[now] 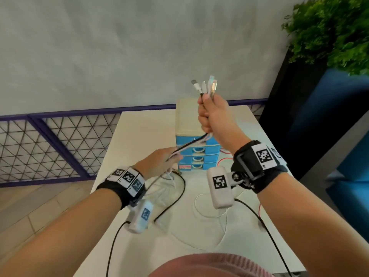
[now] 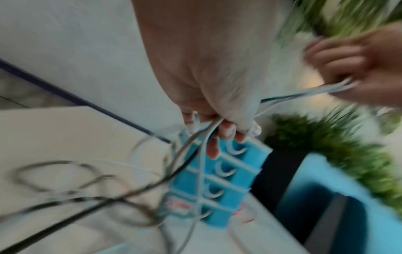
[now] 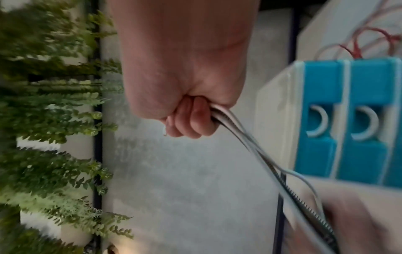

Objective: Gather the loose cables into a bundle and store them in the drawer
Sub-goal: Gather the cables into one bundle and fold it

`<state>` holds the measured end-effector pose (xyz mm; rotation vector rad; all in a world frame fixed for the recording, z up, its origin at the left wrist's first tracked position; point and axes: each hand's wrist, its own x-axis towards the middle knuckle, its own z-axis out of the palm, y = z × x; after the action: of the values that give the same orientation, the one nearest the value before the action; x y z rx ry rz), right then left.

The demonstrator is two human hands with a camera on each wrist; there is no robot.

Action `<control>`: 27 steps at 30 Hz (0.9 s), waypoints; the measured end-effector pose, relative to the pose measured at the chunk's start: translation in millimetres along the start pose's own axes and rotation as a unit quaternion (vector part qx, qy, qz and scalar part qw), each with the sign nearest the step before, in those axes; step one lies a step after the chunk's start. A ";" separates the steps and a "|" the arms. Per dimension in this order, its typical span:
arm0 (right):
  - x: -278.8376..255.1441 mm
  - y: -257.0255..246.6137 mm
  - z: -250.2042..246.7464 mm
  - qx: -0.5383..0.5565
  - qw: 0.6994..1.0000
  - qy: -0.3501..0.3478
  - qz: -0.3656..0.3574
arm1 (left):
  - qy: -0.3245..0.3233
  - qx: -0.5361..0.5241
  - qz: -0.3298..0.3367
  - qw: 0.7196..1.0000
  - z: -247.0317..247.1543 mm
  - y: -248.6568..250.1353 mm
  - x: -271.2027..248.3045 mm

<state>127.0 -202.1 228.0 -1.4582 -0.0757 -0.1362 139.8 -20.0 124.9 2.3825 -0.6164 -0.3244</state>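
Observation:
My right hand (image 1: 211,114) is raised above the drawer unit (image 1: 196,144) and grips a bunch of cables (image 1: 191,143) in its fist, with several plug ends (image 1: 206,86) sticking up above it. The same fist shows in the right wrist view as my right hand (image 3: 189,118), with the cables (image 3: 250,142) running out below it. Lower and to the left, my left hand (image 1: 161,162) holds the same cables (image 2: 200,154) with curled fingers (image 2: 226,132). Below it the white and black strands hang in loops onto the white table (image 1: 139,136). All blue drawers (image 2: 219,182) are closed.
A red wire (image 1: 224,158) lies on the table right of the drawer unit. A loose white cable loop (image 1: 207,208) lies near the front. A purple mesh fence (image 1: 60,144) stands left of the table, a green plant (image 1: 331,31) and blue seat (image 1: 339,120) to the right.

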 end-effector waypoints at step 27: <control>-17.4 4.6 -65.4 -0.391 0.866 0.226 -0.213 | -0.153 0.212 -0.249 0.932 -11.5 -118.4 -31.5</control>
<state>108.4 -265.7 213.9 -2.1619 0.0533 -0.9621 158.1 82.5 59.4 2.9223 -0.2099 -0.8731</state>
